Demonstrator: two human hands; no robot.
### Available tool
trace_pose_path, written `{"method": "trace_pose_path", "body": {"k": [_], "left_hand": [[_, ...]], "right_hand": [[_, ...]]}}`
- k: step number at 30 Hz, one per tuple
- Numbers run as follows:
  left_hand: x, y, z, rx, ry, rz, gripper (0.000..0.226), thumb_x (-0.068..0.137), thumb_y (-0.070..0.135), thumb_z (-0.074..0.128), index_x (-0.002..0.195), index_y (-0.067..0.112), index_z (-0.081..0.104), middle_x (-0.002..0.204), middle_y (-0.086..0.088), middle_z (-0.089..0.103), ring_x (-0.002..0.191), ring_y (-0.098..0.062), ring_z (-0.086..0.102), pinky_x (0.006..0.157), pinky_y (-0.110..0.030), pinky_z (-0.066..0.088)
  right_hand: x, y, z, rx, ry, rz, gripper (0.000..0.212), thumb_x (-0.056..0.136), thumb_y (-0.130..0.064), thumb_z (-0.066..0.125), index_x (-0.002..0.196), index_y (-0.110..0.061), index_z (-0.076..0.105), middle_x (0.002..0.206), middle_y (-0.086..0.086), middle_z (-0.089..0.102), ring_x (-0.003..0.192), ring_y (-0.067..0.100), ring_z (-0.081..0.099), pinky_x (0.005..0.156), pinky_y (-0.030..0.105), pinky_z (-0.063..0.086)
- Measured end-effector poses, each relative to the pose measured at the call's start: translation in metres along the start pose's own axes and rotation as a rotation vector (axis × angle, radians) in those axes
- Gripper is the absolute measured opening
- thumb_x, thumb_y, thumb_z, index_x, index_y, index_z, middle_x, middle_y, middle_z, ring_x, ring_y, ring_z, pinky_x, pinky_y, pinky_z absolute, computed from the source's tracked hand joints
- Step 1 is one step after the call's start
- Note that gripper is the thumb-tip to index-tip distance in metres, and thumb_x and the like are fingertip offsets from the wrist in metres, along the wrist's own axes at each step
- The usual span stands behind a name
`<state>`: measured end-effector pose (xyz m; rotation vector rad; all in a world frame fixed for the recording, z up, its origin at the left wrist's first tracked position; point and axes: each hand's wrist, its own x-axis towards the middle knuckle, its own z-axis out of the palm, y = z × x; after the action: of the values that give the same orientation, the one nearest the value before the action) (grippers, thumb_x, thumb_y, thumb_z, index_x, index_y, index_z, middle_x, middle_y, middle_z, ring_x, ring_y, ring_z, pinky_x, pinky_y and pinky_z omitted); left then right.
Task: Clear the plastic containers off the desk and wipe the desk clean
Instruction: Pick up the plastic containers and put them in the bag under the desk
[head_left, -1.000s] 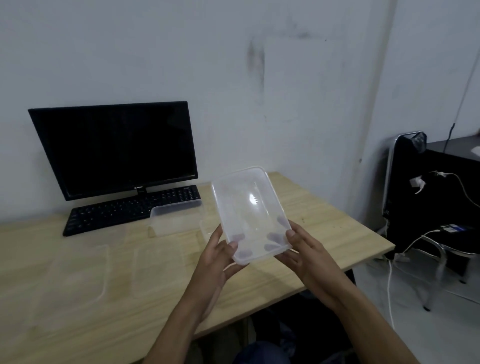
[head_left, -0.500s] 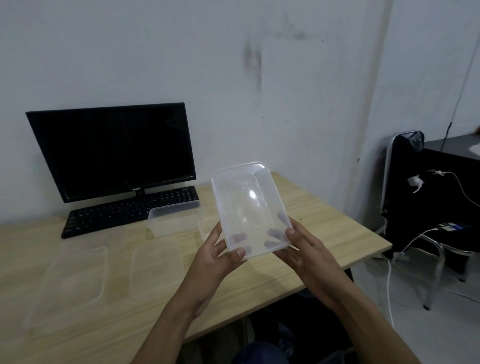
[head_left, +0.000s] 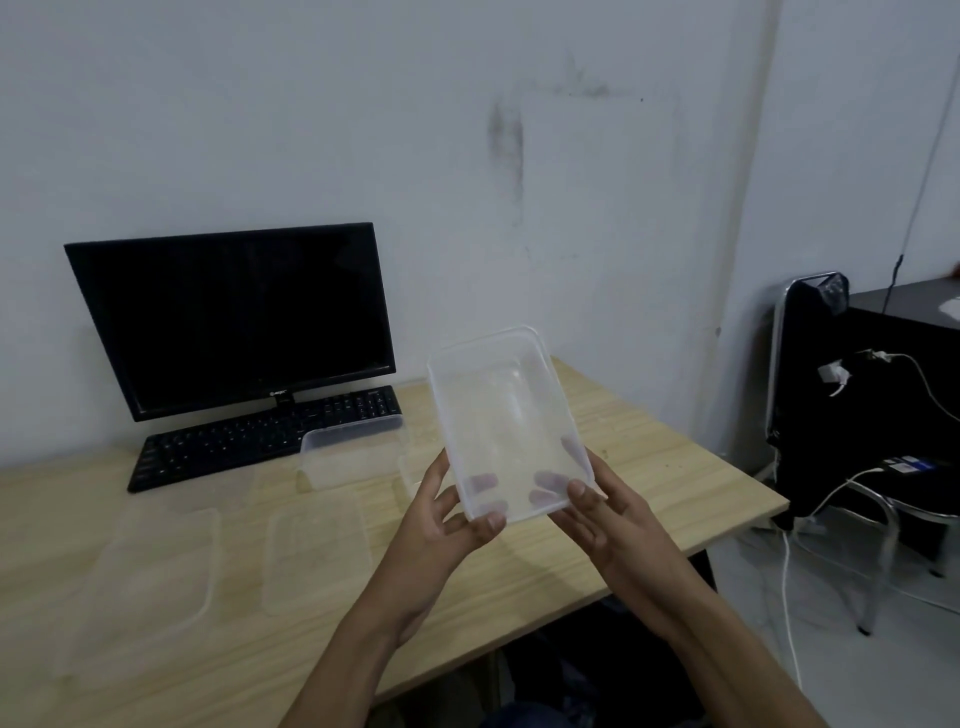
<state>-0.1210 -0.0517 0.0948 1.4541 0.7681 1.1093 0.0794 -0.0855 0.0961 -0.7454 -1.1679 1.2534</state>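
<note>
A clear tub (head_left: 506, 415) is held tilted above the desk (head_left: 649, 467). The left hand (head_left: 441, 525) and right hand (head_left: 605, 512) clasp its near end, fingers curled beneath, thumbs on the rim. At nine o'clock lie another tub (head_left: 353, 454) and two lids (head_left: 314, 551); a monitor (head_left: 234, 317) stands at ten by the wall.

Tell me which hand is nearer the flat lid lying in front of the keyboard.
Left. The left hand grips the held container just right of the lid; the right hand is farther right.
</note>
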Motion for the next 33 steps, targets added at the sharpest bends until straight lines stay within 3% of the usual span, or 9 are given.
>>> {"method": "trace_pose_path", "body": {"k": [6, 9, 13, 17, 19, 22, 26, 31, 33], "left_hand": [[0.009, 0.002, 0.018, -0.008, 0.0, 0.04, 0.087, 0.069, 0.028, 0.081, 0.141, 0.037, 0.034, 0.123, 0.007, 0.065, 0.113, -0.017, 0.063, 0.095, -0.034, 0.051], [0.018, 0.002, 0.033, -0.016, -0.027, 0.047, 0.088, 0.072, 0.028, 0.08, 0.144, 0.036, 0.03, 0.126, 0.006, 0.063, 0.114, -0.017, 0.063, 0.093, -0.029, 0.052], [0.031, 0.0, 0.056, -0.008, -0.056, 0.048, 0.089, 0.079, 0.021, 0.078, 0.147, 0.036, 0.024, 0.129, 0.005, 0.061, 0.115, -0.015, 0.062, 0.087, -0.021, 0.052], [0.039, -0.004, 0.08, 0.042, -0.131, 0.023, 0.091, 0.076, 0.027, 0.074, 0.148, 0.039, 0.02, 0.129, 0.01, 0.059, 0.113, -0.009, 0.062, 0.08, -0.016, 0.051], [0.042, -0.01, 0.089, 0.091, -0.166, 0.011, 0.09, 0.077, 0.029, 0.073, 0.148, 0.039, 0.02, 0.132, 0.01, 0.056, 0.111, -0.005, 0.061, 0.08, -0.014, 0.05], [0.046, -0.024, 0.102, 0.157, -0.217, -0.022, 0.082, 0.082, 0.031, 0.072, 0.147, 0.04, 0.023, 0.133, 0.013, 0.054, 0.109, 0.001, 0.06, 0.079, -0.011, 0.048], [0.05, -0.042, 0.115, 0.268, -0.268, -0.044, 0.07, 0.084, 0.041, 0.068, 0.144, 0.043, 0.031, 0.128, 0.019, 0.054, 0.107, 0.005, 0.058, 0.081, -0.013, 0.049], [0.058, -0.07, 0.128, 0.371, -0.356, -0.059, 0.042, 0.09, 0.032, 0.065, 0.128, 0.037, 0.05, 0.12, 0.015, 0.061, 0.097, 0.001, 0.063, 0.081, -0.016, 0.05], [0.058, -0.083, 0.133, 0.411, -0.402, -0.07, 0.031, 0.092, 0.027, 0.063, 0.12, 0.035, 0.057, 0.116, 0.014, 0.065, 0.098, 0.0, 0.063, 0.085, -0.017, 0.05]], "right_hand": [[-0.002, 0.0, -0.002, 0.102, 0.082, -0.021, 0.059, 0.074, -0.043, 0.078, 0.128, -0.03, 0.057, 0.129, 0.012, 0.061, 0.119, 0.028, 0.059, 0.092, 0.028, 0.051], [-0.004, 0.0, -0.005, 0.094, 0.095, -0.049, 0.06, 0.077, -0.04, 0.075, 0.132, -0.035, 0.052, 0.129, 0.008, 0.062, 0.12, 0.027, 0.058, 0.097, 0.038, 0.049], [-0.006, -0.003, -0.016, 0.105, 0.181, -0.107, 0.055, 0.079, -0.04, 0.072, 0.129, -0.04, 0.052, 0.13, 0.007, 0.061, 0.117, 0.031, 0.06, 0.098, 0.039, 0.05], [-0.011, -0.007, -0.036, 0.143, 0.319, -0.1, 0.054, 0.081, -0.032, 0.062, 0.133, -0.032, 0.048, 0.126, 0.008, 0.063, 0.112, 0.041, 0.06, 0.099, 0.049, 0.049], [-0.014, -0.007, -0.047, 0.153, 0.411, -0.109, 0.053, 0.076, -0.03, 0.061, 0.128, -0.032, 0.051, 0.123, 0.008, 0.065, 0.103, 0.037, 0.065, 0.093, 0.047, 0.052], [-0.021, 0.0, -0.065, 0.151, 0.523, -0.103, 0.05, 0.082, -0.029, 0.059, 0.13, -0.034, 0.049, 0.125, 0.007, 0.063, 0.1, 0.03, 0.066, 0.085, 0.044, 0.055], [-0.031, 0.015, -0.091, 0.197, 0.643, -0.065, 0.042, 0.096, -0.023, 0.043, 0.137, -0.03, 0.044, 0.126, 0.011, 0.061, 0.102, 0.027, 0.064, 0.078, 0.037, 0.055], [-0.045, 0.031, -0.116, 0.199, 0.756, -0.032, 0.041, 0.098, -0.023, 0.04, 0.138, -0.024, 0.045, 0.123, 0.007, 0.064, 0.097, 0.02, 0.067, 0.076, 0.033, 0.057], [-0.051, 0.037, -0.125, 0.208, 0.793, -0.018, 0.041, 0.098, -0.024, 0.039, 0.138, -0.019, 0.046, 0.125, 0.007, 0.063, 0.105, 0.022, 0.065, 0.079, 0.034, 0.056]]}}
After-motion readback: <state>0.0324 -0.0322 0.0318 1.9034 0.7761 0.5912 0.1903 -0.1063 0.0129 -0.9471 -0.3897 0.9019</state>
